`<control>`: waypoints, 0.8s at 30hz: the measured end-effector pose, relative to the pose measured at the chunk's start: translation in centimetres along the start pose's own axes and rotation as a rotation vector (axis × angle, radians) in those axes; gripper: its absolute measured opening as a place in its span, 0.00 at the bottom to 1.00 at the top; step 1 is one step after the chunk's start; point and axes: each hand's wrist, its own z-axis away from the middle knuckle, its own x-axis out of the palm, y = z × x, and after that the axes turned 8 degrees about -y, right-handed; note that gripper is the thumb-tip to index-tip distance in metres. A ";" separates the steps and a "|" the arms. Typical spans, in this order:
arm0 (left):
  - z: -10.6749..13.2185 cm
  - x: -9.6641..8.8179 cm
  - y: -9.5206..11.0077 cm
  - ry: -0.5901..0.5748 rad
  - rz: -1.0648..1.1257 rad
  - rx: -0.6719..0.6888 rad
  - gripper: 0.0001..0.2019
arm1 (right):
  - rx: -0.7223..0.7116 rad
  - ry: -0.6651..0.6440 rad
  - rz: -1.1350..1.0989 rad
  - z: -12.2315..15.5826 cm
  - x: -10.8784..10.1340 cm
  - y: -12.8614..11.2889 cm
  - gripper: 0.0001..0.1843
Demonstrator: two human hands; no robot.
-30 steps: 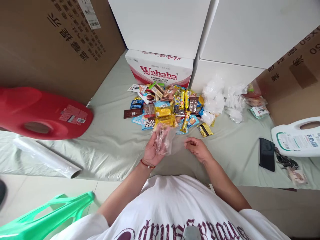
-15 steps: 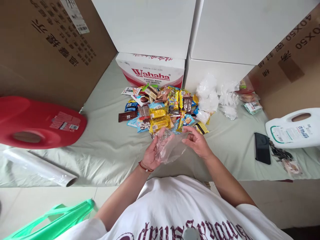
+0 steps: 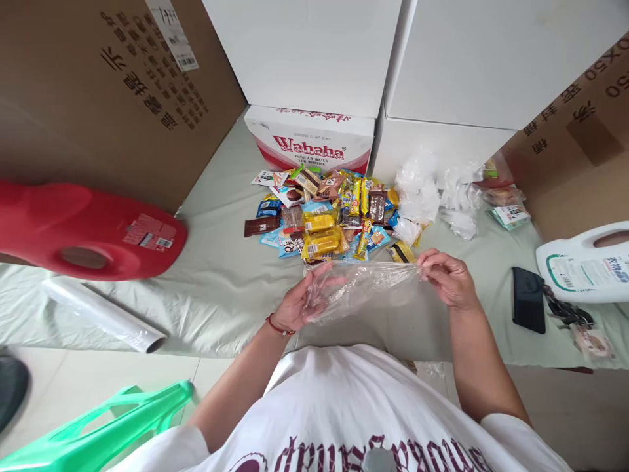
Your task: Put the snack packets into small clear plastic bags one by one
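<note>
A clear plastic bag (image 3: 368, 285) is stretched sideways between my two hands, just in front of a heap of wrapped snacks (image 3: 322, 242). My left hand (image 3: 297, 301) grips the bag's left end, its fingers partly seen through the film. At the other end, my right hand (image 3: 447, 275) pinches the edge between thumb and fingers. The heap holds yellow, blue, brown and white packets. Crumpled clear bags (image 3: 417, 187) lie to the right of it.
Behind the snacks stands a Wahaha carton (image 3: 314, 141) beside white boxes (image 3: 452, 59). A red jug (image 3: 113, 236) and a plastic film roll (image 3: 105, 314) lie left. On the right are a white jug (image 3: 584, 275), a phone (image 3: 528, 300) and keys (image 3: 567, 311). A green stool (image 3: 113, 419) stands below.
My right hand has moved right and now pinches the bag's edge, pulling the bag out wide. My left hand has stayed on the bag. The camera view has shifted slightly.
</note>
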 end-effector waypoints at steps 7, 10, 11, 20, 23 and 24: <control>-0.6 4.4 2.8 -0.347 -1.061 0.004 0.29 | -0.151 -0.410 0.531 -0.9 2.8 -3.1 0.43; -0.8 5.9 3.9 -0.334 -1.520 0.031 0.28 | -0.196 -0.674 0.674 -2.3 6.1 -2.8 0.27; -0.5 6.1 4.3 -0.294 -1.594 0.014 0.29 | -0.230 -0.688 0.706 -2.7 6.8 -2.7 0.18; 3.1 2.1 2.4 0.305 -1.055 0.213 0.11 | -0.462 -0.426 0.826 2.1 7.0 -3.4 0.16; 1.8 1.2 -0.3 0.371 -0.965 0.144 0.09 | -0.379 -0.436 0.745 5.4 6.8 -1.9 0.18; 1.0 1.4 -1.2 0.348 -0.923 0.106 0.11 | -0.343 -0.398 0.695 6.4 6.8 -1.5 0.17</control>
